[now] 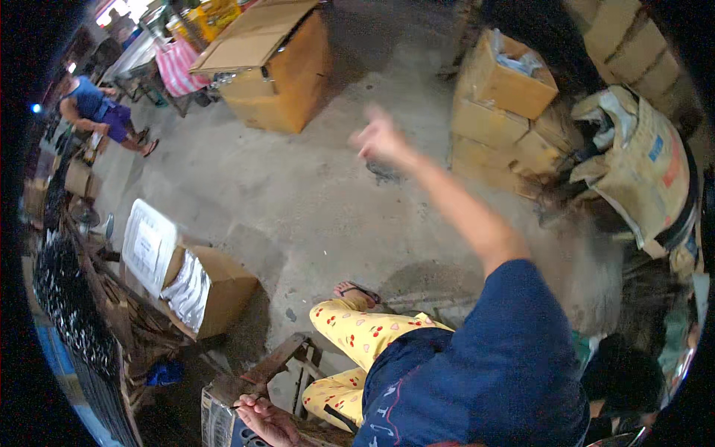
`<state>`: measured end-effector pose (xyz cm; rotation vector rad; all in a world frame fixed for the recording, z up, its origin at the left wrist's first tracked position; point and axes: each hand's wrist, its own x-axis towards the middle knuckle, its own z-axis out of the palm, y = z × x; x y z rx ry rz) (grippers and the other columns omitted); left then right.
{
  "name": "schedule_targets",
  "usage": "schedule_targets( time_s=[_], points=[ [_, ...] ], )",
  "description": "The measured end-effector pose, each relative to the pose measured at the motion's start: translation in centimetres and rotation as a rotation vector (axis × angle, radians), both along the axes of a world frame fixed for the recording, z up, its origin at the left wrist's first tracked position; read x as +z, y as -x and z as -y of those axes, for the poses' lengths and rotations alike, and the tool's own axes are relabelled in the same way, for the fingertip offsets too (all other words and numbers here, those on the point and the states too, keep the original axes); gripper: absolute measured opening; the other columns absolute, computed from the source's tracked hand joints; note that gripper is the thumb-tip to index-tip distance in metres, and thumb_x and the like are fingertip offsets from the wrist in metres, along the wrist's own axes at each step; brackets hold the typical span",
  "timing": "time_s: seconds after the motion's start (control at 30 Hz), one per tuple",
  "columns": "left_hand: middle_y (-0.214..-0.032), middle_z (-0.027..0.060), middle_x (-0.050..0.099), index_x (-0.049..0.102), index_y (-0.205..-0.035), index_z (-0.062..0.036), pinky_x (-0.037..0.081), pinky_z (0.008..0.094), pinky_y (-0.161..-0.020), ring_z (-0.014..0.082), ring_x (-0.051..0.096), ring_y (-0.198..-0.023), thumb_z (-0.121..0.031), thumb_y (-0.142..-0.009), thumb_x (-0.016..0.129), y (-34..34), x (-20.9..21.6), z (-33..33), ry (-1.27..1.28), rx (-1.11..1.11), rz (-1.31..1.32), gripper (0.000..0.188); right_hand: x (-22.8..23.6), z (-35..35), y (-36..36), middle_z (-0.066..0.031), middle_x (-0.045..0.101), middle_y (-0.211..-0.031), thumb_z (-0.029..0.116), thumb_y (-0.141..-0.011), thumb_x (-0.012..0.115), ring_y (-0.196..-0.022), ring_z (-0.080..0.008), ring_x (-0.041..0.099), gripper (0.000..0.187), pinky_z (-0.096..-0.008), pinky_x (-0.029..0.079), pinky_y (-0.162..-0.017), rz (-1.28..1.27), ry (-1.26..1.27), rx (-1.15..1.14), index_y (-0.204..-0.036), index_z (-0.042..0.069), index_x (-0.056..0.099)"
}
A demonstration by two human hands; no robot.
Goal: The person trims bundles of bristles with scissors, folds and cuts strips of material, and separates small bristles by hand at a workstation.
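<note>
My right arm stretches forward over the concrete floor, and my right hand [381, 140] is in the air, blurred by motion. Its fingers look apart, with nothing seen in them. Low in the view, my left hand [267, 421] rests at the end of a worn metal-and-wood stand [279, 361]. The fingers of that hand are curled, and a small dark thing seems to be at their tips, too small to name. Just left of it is a box-like part [217, 417] with a pale face.
An open carton [220, 287] with silvery lining and a white lid [149, 242] stands at left. Ahead is a large carton [279, 86]; stacked cartons [491, 123] and a bulging sack [640, 164] are at right. A person [97, 112] sits far left. Black bristly strands [78, 313] hang near left.
</note>
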<state>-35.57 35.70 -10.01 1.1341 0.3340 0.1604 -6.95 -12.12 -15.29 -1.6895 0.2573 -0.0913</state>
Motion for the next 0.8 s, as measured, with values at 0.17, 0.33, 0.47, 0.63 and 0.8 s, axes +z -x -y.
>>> schedule_targets(
  time_s=[0.17, 0.33, 0.47, 0.63, 0.8],
  points=[
    [-0.08, 0.0032, 0.057, 0.058, -0.097, -0.0071, 0.039, 0.0163, -0.042, 0.0055, 0.045, -0.053, -0.023, -0.091, 0.056, 0.2, -0.5, 1.3, 0.053, 0.134, -0.077, 0.017, 7.9, 23.0, 1.4, -0.0208, 0.06, -0.1, 0.011, -0.073, 0.06, -0.06, -0.0238, 0.064, 0.087, -0.0317, 0.049, -0.042, 0.022, 0.415, -0.766, -0.143, 0.006, 0.009],
    [-0.077, 0.0043, 0.058, 0.056, -0.091, -0.0055, 0.042, 0.0199, -0.044, 0.0084, 0.046, -0.054, -0.021, -0.09, 0.058, -0.5, -0.5, 4.1, 0.439, 0.067, -0.245, 0.016, 11.0, 33.6, 5.7, -0.0213, 0.058, -0.112, 0.012, -0.076, 0.05, -0.061, -0.024, 0.063, 0.078, -0.0323, 0.053, -0.054, -0.195, 0.709, -0.845, -0.143, 0.001, 0.011],
    [-0.085, 0.0038, 0.054, 0.05, -0.094, -0.0045, 0.045, 0.0188, -0.064, 0.0061, 0.049, -0.071, -0.012, -0.088, 0.059, -0.2, -0.1, 5.5, 0.149, 0.087, -0.164, 0.013, 9.8, 34.6, 4.4, -0.0131, 0.061, -0.103, 0.023, -0.074, 0.062, -0.068, -0.0219, 0.062, 0.069, -0.0332, 0.051, -0.05, -0.127, 0.543, -0.753, -0.134, 0.012, 0.029],
    [-0.085, 0.0075, 0.058, 0.054, -0.082, -0.0052, 0.044, 0.0193, -0.06, 0.0088, 0.051, -0.067, -0.009, -0.089, 0.057, 0.2, 0.2, 5.6, 0.336, 0.134, -0.159, 0.008, 6.9, 35.4, 0.1, -0.0115, 0.061, -0.086, 0.03, -0.073, 0.068, -0.061, -0.0222, 0.06, 0.06, -0.0356, 0.047, -0.041, -0.285, 0.653, -0.812, -0.121, 0.006, 0.039],
    [-0.084, 0.0095, 0.059, 0.054, -0.08, -0.0059, 0.043, 0.0226, -0.064, 0.0117, 0.051, -0.068, -0.01, -0.087, 0.06, 4.7, -0.9, 6.0, 0.355, 0.261, -0.189, 0.01, 1.4, 32.8, -5.8, -0.019, 0.06, -0.089, 0.021, -0.077, 0.058, -0.052, -0.0278, 0.062, 0.05, -0.036, 0.047, -0.039, -0.107, 0.684, -0.847, -0.115, -0.001, 0.031]
  ],
)
